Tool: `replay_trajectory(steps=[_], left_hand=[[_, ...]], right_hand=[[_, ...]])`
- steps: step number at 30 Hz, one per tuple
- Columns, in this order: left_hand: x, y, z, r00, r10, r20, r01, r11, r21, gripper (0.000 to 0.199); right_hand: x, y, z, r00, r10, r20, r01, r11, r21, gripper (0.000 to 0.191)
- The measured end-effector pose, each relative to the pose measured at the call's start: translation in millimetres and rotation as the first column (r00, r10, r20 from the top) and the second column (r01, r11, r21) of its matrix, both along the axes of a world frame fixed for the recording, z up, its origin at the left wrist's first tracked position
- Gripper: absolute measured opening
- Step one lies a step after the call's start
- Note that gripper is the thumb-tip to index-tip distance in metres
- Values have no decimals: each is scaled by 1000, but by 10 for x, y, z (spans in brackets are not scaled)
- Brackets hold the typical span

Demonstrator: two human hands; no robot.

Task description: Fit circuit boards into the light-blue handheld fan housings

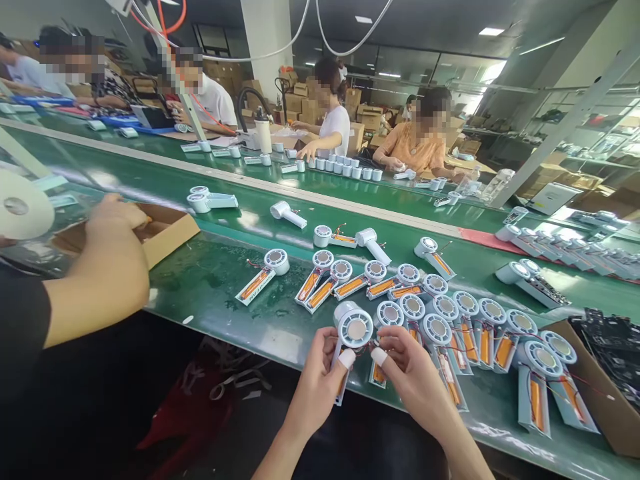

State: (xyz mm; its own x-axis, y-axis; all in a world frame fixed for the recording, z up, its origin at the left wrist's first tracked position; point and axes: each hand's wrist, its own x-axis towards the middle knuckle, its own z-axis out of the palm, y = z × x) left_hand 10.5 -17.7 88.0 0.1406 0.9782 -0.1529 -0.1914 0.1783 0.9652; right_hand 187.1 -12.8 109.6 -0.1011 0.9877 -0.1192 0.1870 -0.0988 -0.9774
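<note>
At the lower middle of the frame, your left hand (320, 373) is closed around the handle of a pale blue handheld fan (356, 328), its round grille tilted up toward you. Just to its right, your right hand (413, 370) has its fingers curled in close beside the fan head, near thin reddish wires; you cannot tell from here whether they pinch one. Both your thumbs wear white coverings.

Beyond your right hand, a cluster of similar fans (445, 308) spreads toward the lower right, many with orange parts showing in their open handles. At the right edge, a cardboard box (583, 377) holds black parts (613, 343). At the left, a co-worker's arm (103, 280) reaches to an open carton (173, 243). Across the green conveyor belt (240, 223), several people sit along the upper frame.
</note>
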Motion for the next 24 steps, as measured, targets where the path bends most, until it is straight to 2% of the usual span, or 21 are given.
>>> replay_trajectory(steps=[2,4,7,9,11,14,16,18,21,24], left_hand=[[-2,-12,43,999,36,-21,-36,999,-6,30],[3,-21,83,997,68,-36,-69,998,-12,29],[21,-31,134,997,77,-9,-77,996,-43,25],[36,-37,158,997,66,25,-64,994,-84,22],[46,-42,165,996,57,66,-49,991,-125,20],[49,-43,143,973,48,225,-1,979,-203,21],[49,-47,118,930,59,362,30,972,-235,24],[58,-60,97,902,75,424,28,972,-233,25],[93,-90,80,931,66,360,-5,986,-169,27],[128,-113,66,976,40,213,-23,997,-80,38]], right_hand=[[19,0,62,955,43,292,-83,989,125,14],[27,-13,163,873,164,458,-261,953,155,18],[-4,-47,311,746,453,488,-543,838,51,10],[-57,-66,339,718,532,449,-608,793,33,12],[-123,-81,280,771,527,357,-578,815,43,28],[-222,-111,73,885,456,92,-456,890,-20,50],[-277,-140,-73,937,339,-78,-345,936,-76,58],[-316,-169,-179,963,196,-186,-218,970,-107,63],[-340,-195,-262,968,62,-244,-93,988,-121,64],[-327,-192,-311,964,31,-263,-69,988,-139,62]])
